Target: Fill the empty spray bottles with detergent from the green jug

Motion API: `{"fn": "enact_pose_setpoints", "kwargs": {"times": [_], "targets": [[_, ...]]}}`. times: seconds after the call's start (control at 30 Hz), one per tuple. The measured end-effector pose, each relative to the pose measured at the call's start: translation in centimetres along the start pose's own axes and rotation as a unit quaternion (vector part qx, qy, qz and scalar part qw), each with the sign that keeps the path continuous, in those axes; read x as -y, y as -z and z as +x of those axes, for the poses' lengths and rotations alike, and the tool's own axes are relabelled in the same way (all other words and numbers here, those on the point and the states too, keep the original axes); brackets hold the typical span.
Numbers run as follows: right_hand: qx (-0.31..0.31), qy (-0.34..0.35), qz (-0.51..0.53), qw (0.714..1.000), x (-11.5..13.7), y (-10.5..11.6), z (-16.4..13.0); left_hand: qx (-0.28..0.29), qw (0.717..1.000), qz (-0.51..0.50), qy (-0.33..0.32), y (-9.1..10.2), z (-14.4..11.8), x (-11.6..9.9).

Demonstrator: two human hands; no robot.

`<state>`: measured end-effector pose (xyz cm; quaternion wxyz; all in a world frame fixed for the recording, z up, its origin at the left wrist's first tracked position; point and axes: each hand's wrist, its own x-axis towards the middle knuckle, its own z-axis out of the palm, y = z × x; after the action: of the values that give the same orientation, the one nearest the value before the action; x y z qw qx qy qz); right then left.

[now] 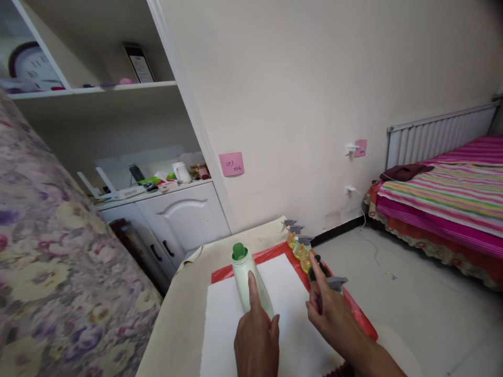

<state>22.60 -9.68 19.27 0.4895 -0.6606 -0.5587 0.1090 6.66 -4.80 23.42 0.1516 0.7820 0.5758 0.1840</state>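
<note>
My left hand (pixel 257 335) grips a pale green bottle (pixel 247 280) with a green open neck, standing on a white sheet (pixel 283 293) over a red mat (pixel 275 254). My right hand (pixel 328 309) is closed around a grey trigger sprayer (pixel 338 283), index finger raised, just right of the bottle. What lies under the sprayer is hidden by the hand. Behind my right hand stand three small yellow spray bottles (pixel 298 243) with grey trigger heads, in a row along the mat's right edge.
The low table (pixel 188 309) has a beige cover. A floral fabric surface (pixel 58 272) fills the left. White cupboard and shelves (pixel 176 209) stand behind. A striped bed (pixel 451 199) and a radiator (pixel 440 131) are at right, with a grey floor (pixel 412 293) between.
</note>
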Motion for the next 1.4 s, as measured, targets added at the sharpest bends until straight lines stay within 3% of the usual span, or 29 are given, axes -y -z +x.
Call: {"fn": "enact_pose_setpoints", "kwargs": {"times": [0.73,1.07,1.23,1.4], "targets": [[0.001,0.000,0.038,0.999,-0.9,2.1,-0.6,-0.012,0.998,-0.011,-0.069,-1.6,-0.3,-1.7],[0.000,0.005,0.045,0.999,-1.2,2.6,-1.2,-0.016,0.998,-0.007,-0.061,-1.9,-1.1,-2.4],[-0.003,0.019,0.051,0.999,-0.8,2.8,-1.9,-0.025,0.997,-0.011,-0.072,-1.8,-2.0,-2.1],[-0.042,0.015,0.082,0.996,-1.8,4.7,-3.0,-0.015,0.994,0.005,-0.112,-1.9,-3.2,-0.6]]}}
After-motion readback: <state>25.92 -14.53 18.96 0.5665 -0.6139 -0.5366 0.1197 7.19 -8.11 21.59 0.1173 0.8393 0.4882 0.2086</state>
